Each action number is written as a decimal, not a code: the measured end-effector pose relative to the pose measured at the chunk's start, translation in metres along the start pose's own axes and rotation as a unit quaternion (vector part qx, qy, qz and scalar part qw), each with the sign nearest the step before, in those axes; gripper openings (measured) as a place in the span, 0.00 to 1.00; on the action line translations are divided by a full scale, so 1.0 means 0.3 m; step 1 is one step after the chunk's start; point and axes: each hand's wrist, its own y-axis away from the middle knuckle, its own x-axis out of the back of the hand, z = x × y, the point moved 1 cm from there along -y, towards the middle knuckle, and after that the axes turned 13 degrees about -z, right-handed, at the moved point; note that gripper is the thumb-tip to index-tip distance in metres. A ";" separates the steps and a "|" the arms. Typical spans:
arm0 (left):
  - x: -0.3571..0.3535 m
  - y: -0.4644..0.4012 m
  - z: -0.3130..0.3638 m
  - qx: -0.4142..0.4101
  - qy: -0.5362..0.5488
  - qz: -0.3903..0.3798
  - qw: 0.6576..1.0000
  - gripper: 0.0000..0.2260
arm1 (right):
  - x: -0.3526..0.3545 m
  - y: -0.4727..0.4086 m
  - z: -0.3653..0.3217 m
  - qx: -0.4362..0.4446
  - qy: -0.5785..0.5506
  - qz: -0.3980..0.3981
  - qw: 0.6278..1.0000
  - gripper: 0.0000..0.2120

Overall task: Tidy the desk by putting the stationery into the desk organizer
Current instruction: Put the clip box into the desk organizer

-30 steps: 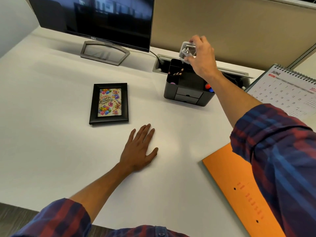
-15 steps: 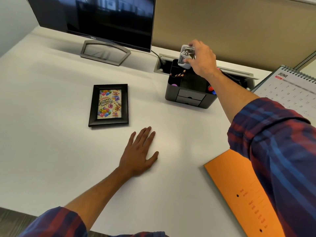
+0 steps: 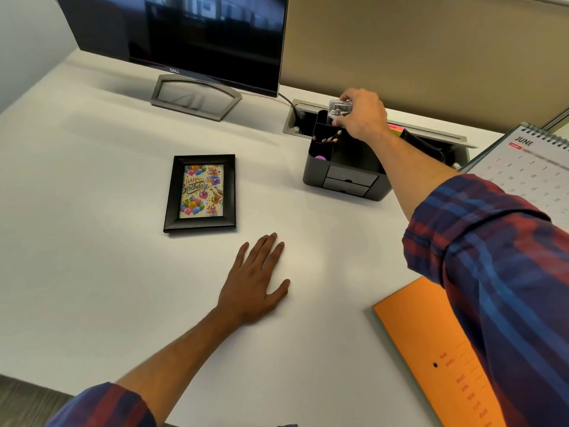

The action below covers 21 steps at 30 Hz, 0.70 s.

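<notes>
r hand (image 3: 363, 117) grips small clear box (image 3: 340, 106), long axis sideways, over organizer (image 3: 345, 177).

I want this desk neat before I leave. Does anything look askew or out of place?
Nothing is spilled or damaged. The picture frame lies flat on the desk instead of standing, and the orange folder sits at an angle near the edge.
</notes>
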 end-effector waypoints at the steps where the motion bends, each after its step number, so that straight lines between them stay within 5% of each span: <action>1: 0.000 0.000 0.001 0.000 0.000 0.000 1.000 0.32 | -0.004 -0.003 0.004 -0.010 -0.010 0.000 1.000 0.23; 13: 0.000 0.000 0.000 0.004 -0.010 -0.004 1.000 0.32 | -0.001 0.015 0.021 -0.039 -0.021 -0.017 0.999 0.16; 21: -0.001 0.000 0.000 0.002 -0.008 0.000 1.000 0.32 | 0.017 0.158 0.008 0.053 0.026 0.076 0.995 0.13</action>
